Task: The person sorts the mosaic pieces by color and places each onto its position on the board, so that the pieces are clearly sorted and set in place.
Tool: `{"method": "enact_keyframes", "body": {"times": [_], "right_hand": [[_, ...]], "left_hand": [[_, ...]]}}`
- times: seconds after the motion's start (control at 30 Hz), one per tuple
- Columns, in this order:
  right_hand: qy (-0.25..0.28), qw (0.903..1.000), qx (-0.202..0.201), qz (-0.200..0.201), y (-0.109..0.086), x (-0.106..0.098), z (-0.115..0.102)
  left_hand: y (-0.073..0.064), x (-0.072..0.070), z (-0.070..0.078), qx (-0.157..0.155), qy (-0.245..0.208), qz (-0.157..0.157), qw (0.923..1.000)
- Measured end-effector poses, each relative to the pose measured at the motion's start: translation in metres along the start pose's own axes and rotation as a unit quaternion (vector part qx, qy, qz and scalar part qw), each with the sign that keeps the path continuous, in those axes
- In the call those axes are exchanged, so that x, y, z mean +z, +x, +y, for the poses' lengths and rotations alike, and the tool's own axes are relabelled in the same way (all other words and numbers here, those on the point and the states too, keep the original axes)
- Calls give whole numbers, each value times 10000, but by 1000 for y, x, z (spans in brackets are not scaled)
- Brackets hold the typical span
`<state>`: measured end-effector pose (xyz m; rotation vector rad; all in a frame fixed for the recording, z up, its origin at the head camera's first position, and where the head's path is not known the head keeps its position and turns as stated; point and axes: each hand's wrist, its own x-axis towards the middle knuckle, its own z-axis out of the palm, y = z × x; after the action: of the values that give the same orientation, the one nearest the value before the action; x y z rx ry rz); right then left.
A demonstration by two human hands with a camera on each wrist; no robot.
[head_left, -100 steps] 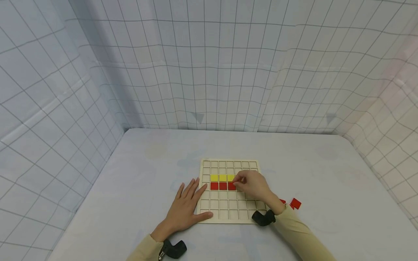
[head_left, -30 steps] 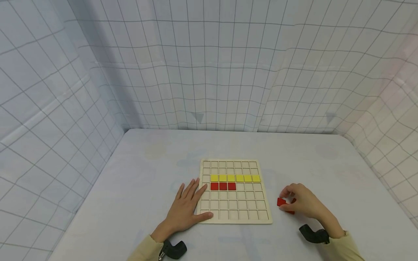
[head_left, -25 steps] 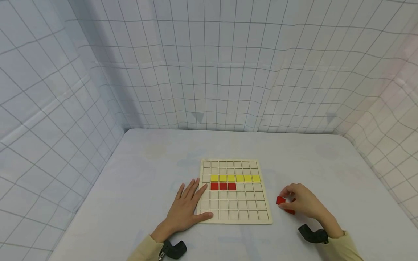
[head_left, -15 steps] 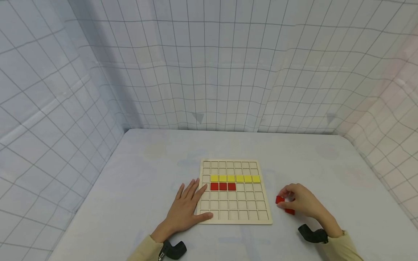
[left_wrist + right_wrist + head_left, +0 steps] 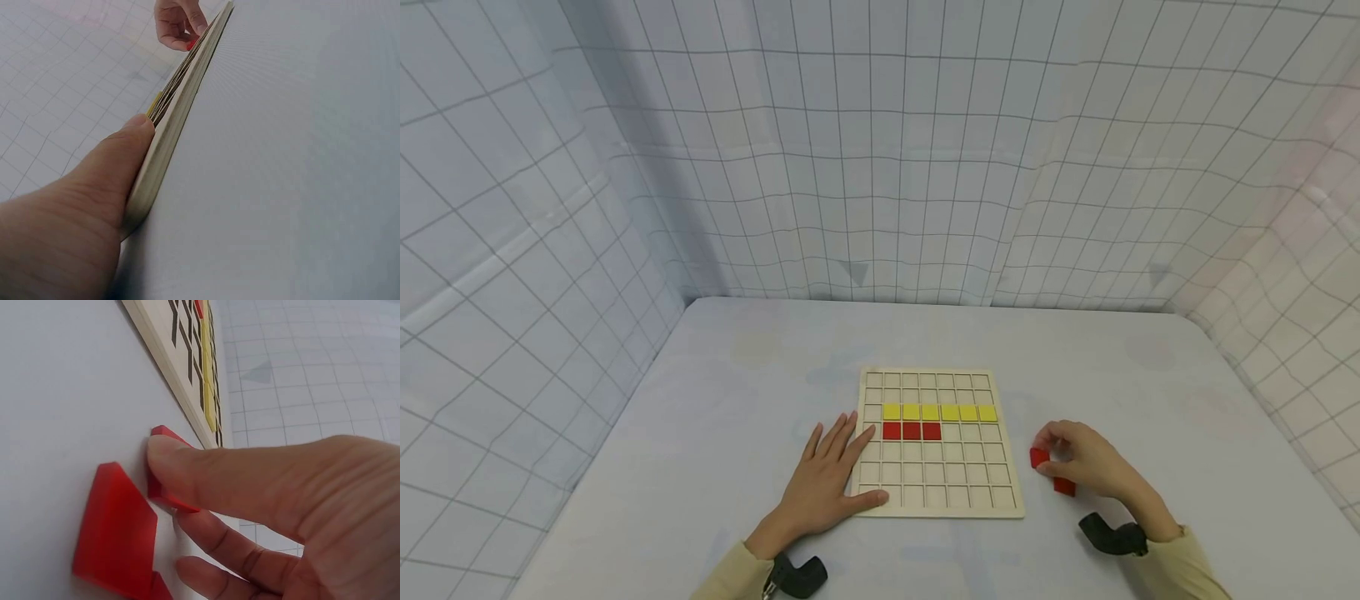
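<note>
A pale square-grid board (image 5: 925,492) lies on the table, bearing a row of several yellow tiles (image 5: 930,412) and a shorter row of three red tiles (image 5: 912,431) below it. My left hand (image 5: 823,483) rests spread over the board's left edge, its thumb on the near left corner. To the right of the board, my right hand (image 5: 1090,458) pinches a red square tile (image 5: 1039,457) between thumb and fingers, low over the table. Another red tile (image 5: 115,531) lies beside that hand, and the corner of one more red piece (image 5: 161,587) shows below it.
The white table (image 5: 760,375) extends around the board. White grid-patterned sheets (image 5: 880,167) hang behind it and at both sides. A black wrist-worn device (image 5: 1112,533) sits at the right wrist, and a similar device (image 5: 801,577) at the left.
My right hand has left the board for the red tiles on the right. Over the last second it has shifted slightly left with the pinched tile, away from the other red. Left hand still.
</note>
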<state>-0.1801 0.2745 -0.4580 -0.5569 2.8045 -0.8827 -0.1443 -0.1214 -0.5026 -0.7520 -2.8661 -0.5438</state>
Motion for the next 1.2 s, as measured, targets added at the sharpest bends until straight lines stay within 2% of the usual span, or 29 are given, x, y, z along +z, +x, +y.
{"method": "enact_keyframes", "body": {"times": [0.5,0.73,1.2], "right_hand": [[204,9983,225,492,0,5,-4],[179,9972,181,701,1,7,-5],[26,9941,365,1022,4,14,-3]], "left_hand": [[-1,0,0,5,-38,9,10000],[-1,0,0,-5,-16,-2,10000],[-1,-2,1,9,-146,-35,9999]]}}
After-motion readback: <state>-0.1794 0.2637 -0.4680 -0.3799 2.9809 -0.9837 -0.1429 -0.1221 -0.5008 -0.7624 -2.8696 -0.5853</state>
